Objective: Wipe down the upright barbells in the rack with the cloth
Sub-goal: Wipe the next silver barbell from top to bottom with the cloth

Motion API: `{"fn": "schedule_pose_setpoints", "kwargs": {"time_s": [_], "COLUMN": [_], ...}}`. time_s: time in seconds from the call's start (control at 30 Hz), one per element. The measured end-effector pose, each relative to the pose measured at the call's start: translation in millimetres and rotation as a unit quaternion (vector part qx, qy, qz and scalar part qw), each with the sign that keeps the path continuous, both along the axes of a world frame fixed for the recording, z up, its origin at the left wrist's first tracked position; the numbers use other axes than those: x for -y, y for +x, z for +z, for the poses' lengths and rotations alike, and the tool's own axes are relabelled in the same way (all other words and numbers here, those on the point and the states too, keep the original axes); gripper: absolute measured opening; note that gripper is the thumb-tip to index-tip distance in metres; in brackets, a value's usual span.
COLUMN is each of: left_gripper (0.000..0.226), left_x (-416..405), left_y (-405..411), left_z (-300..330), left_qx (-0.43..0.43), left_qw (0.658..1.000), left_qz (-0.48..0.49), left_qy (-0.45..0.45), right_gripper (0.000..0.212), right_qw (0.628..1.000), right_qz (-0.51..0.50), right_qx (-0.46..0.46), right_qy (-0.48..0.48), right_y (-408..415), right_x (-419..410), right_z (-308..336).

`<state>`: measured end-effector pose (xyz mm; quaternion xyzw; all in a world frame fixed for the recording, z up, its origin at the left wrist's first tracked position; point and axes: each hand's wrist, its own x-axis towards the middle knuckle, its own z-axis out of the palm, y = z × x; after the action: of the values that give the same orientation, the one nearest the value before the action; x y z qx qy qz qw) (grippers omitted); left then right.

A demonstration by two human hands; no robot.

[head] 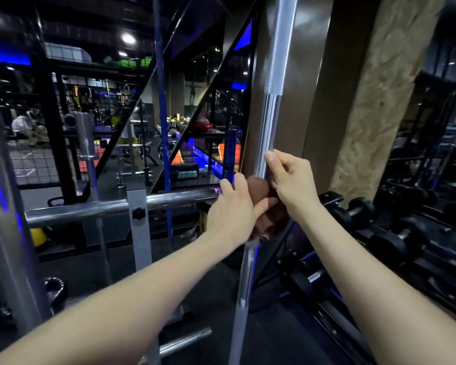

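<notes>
Now I'm mid-wipe: my left hand [228, 206] grips the brown cloth [261, 191] wrapped around the upright barbell [270, 122], my right hand [287, 177] pinches the bar just above (steadying it, I judge). Next, slide the cloth along the shaft.

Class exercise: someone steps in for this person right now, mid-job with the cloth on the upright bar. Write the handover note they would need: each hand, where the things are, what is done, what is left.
Left hand: holds the brown cloth wrapped around the upright barbell, about mid-height on the smooth section.
Right hand: fingers grip the bar just above the cloth, steadying it.
Done: cannot tell from this view how much of the bar has been wiped.
Left: probably the knurled stretch above the hands and the length below the cloth; then any other upright bars, such as the blue bar just to the left.
</notes>
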<state>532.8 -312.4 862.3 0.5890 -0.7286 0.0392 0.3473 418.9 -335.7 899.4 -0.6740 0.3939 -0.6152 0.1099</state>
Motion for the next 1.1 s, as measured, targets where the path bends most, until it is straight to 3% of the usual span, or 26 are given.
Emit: {"fn": "schedule_pose_setpoints", "kwargs": {"time_s": [0.27, 0.4, 0.53, 0.77, 0.87, 0.93, 1.1], "left_gripper": [0.079, 0.074, 0.077, 0.081, 0.08, 0.079, 0.084], "left_x": [-12, -8, -7, -15, -12, -5, -5], "left_y": [-5, -5, -8, -9, -10, -10, -7], "left_z": [-67, -28, -19, -72, -55, -33, -33], "left_qx": [0.013, -0.048, -0.025, 0.023, -0.003, -0.041, -0.025], "left_qw": [0.99, 0.997, 1.0, 0.99, 0.995, 0.998, 0.999], "left_qz": [-0.003, -0.022, 0.006, 0.01, -0.002, -0.008, -0.005], "left_qy": [0.137, 0.058, -0.005, 0.137, 0.104, 0.057, 0.029], "right_gripper": [0.046, 0.048, 0.051, 0.029, 0.025, 0.037, 0.046], "right_qw": [0.999, 0.999, 0.999, 0.998, 0.997, 0.996, 0.988], "right_qz": [-0.009, -0.005, -0.011, -0.008, -0.012, 0.012, 0.052], "right_qx": [0.027, 0.031, 0.036, 0.04, 0.016, 0.032, 0.097], "right_qy": [0.027, 0.022, 0.008, 0.054, 0.07, 0.08, 0.105], "right_y": [-8, -6, -4, -11, -16, -19, -22], "right_x": [2, -4, -7, -9, -12, -14, -15], "right_z": [-4, -3, -6, -5, -11, -26, -46]}}
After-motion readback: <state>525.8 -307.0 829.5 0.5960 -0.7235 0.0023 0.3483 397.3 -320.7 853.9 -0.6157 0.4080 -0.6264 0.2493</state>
